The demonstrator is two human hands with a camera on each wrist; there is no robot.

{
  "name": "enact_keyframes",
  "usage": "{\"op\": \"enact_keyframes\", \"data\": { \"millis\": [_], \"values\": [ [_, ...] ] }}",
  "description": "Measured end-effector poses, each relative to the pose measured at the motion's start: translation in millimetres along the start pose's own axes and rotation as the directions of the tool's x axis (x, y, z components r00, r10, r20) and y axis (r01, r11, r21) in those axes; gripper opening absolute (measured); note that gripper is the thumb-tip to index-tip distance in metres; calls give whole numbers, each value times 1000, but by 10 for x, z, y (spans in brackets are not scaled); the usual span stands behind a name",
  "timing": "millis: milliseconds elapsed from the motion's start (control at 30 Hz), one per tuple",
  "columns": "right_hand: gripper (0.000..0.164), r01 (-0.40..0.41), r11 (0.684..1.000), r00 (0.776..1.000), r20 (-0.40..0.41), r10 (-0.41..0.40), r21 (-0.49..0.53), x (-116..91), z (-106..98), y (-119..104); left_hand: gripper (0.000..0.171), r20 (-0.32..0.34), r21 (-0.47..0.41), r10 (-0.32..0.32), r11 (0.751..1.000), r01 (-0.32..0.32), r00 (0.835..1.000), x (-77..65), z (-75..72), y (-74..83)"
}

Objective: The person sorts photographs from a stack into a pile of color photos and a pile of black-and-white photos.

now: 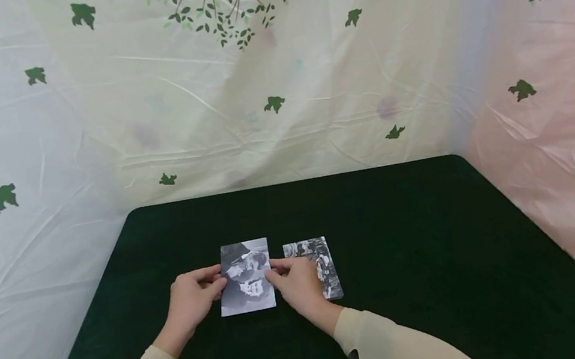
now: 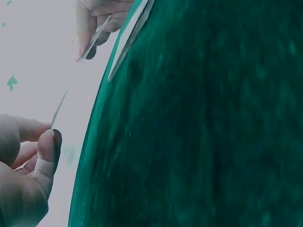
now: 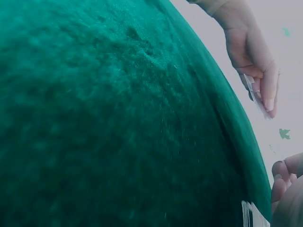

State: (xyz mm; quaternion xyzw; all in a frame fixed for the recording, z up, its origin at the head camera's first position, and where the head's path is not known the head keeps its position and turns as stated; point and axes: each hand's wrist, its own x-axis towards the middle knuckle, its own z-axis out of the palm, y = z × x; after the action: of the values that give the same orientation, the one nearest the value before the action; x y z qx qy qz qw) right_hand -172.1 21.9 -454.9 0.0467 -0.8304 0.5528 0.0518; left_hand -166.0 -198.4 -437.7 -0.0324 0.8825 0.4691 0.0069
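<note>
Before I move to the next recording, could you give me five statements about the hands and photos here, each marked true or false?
1. The left hand and the right hand pinch opposite sides of the held photo. True.
2. In the head view, the right hand partly hides the other photo. True.
3. The other photo is on the left of the held photo. False: it is on the right.
4. The tabletop is dark green. True.
5. The held photo is printed in bright colours. False: it looks black and white.
</note>
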Motion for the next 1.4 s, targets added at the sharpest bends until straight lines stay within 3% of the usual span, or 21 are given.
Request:
{"op": "enact_keyframes", "data": {
  "millis": [200,433,767,933,1400],
  "values": [
    [16,11,998,1000,-24,-12,-59,70,177,-63,35,-5,23,-14,1000,14,1000,44,-126,-106],
    [17,-6,994,999,34,9,-108,85,284,-76,34,8,54,-14,998,13,1000,63,-200,-182],
    [10,39,976,999,39,-31,-214,74,317,13,32,51,54,-12,999,9,999,100,-122,-285],
    [10,25,968,999,46,-14,-248,70,338,45,32,59,90,-18,996,13,998,129,-89,-326],
    [12,26,958,1000,23,-20,-286,110,376,54,32,96,122,-24,992,12,995,192,-95,-367]
  ]
}}
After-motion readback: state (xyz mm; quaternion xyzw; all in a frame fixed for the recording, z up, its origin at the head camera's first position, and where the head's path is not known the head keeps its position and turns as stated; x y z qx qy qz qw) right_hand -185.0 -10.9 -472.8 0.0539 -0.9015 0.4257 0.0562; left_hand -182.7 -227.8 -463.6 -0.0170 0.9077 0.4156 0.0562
